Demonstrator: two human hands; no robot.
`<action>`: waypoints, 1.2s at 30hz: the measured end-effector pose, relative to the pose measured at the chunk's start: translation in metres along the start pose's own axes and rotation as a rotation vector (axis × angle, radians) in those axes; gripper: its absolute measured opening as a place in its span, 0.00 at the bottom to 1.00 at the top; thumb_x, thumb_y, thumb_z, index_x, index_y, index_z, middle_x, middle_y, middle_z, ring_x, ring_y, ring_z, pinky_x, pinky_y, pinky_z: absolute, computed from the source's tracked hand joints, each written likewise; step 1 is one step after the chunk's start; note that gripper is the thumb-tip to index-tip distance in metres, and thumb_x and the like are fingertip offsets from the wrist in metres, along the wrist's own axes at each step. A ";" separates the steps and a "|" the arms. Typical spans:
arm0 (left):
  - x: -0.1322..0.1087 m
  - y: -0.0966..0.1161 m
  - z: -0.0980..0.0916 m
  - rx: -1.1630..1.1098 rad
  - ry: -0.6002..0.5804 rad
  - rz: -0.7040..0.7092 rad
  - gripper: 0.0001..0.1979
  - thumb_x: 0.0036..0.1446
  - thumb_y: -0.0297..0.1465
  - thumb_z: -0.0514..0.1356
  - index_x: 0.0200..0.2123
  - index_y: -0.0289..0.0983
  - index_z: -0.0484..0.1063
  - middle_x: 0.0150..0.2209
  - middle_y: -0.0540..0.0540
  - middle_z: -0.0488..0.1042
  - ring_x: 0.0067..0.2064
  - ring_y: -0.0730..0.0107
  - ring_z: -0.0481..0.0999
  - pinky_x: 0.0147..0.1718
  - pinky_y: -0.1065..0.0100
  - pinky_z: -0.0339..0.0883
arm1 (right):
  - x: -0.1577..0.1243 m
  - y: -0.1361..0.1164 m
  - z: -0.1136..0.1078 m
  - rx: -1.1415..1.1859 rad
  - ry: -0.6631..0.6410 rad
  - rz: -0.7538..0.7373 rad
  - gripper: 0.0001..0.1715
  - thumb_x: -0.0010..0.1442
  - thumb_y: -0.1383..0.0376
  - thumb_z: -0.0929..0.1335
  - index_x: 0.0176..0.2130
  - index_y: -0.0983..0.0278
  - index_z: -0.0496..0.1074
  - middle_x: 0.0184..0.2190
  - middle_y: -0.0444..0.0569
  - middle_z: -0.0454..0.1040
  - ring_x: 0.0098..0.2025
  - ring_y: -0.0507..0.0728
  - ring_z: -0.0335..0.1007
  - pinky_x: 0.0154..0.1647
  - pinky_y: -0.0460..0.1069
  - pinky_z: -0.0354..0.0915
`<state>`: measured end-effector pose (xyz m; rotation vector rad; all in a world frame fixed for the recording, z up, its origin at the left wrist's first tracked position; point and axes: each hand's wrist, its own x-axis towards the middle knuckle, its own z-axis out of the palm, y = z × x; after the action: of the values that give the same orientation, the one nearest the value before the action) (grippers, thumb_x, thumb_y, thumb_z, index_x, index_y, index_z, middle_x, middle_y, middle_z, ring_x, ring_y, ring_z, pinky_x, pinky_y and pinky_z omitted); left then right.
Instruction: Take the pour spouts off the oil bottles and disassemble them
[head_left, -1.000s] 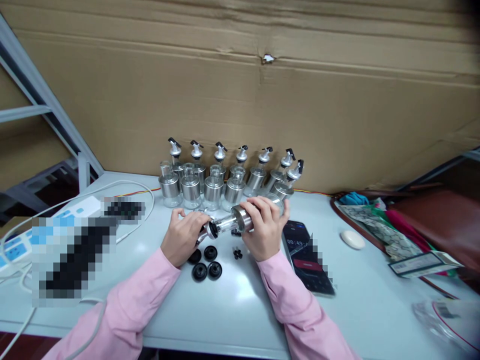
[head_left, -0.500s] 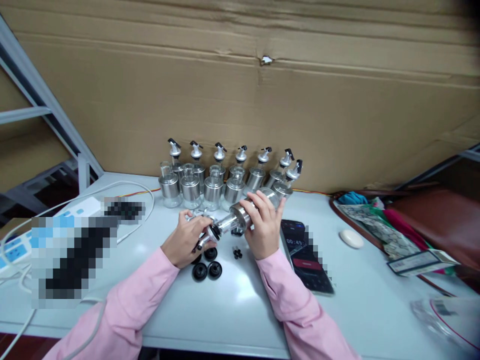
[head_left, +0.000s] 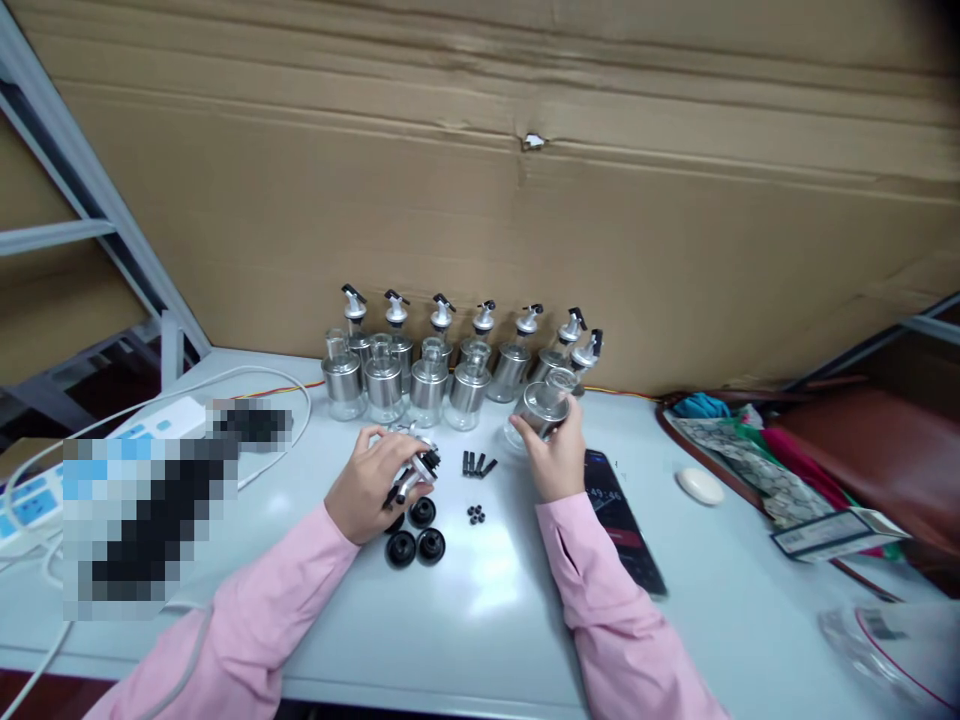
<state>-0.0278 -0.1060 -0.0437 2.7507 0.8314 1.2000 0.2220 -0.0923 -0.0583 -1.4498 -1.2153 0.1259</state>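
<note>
My left hand (head_left: 364, 487) is closed around a silver pourer spout (head_left: 424, 468) with a black ribbed stopper. My right hand (head_left: 559, 462) grips a glass bottle (head_left: 541, 408) with a steel band, its neck uncovered and tilted slightly. Glass bottles (head_left: 383, 386) without spouts stand in a row just beyond my hands. Behind them is a row of similar bottles (head_left: 513, 366) fitted with pourer spouts. Black round caps (head_left: 401, 548) lie below my left hand. Between my hands are short black tubes (head_left: 478, 464) and small black pieces (head_left: 476, 514).
A phone (head_left: 626, 530) lies by my right forearm, with a white oval object (head_left: 700, 486) farther right. A cardboard sheet (head_left: 480, 220) rises behind the bottles. At left are a power strip (head_left: 180, 415) and white cables. A brown bag (head_left: 832, 425) and a clear plastic bag (head_left: 900, 645) lie at right.
The bottle and the pourer spout, together before, are now apart. My right hand has brought the bottle right and turned it nearly upright; my left hand keeps the spout in place.
</note>
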 end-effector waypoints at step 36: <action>-0.001 -0.001 0.004 0.052 -0.059 -0.031 0.20 0.61 0.30 0.49 0.56 0.36 0.51 0.45 0.40 0.72 0.40 0.65 0.72 0.45 0.59 0.58 | -0.005 0.000 0.002 -0.153 -0.155 -0.039 0.13 0.51 0.63 0.63 0.36 0.65 0.72 0.31 0.51 0.74 0.33 0.58 0.70 0.34 0.53 0.66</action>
<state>-0.0257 -0.1046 -0.0473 2.7877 0.9084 1.1014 0.2181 -0.0944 -0.0613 -1.5710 -1.4042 0.1226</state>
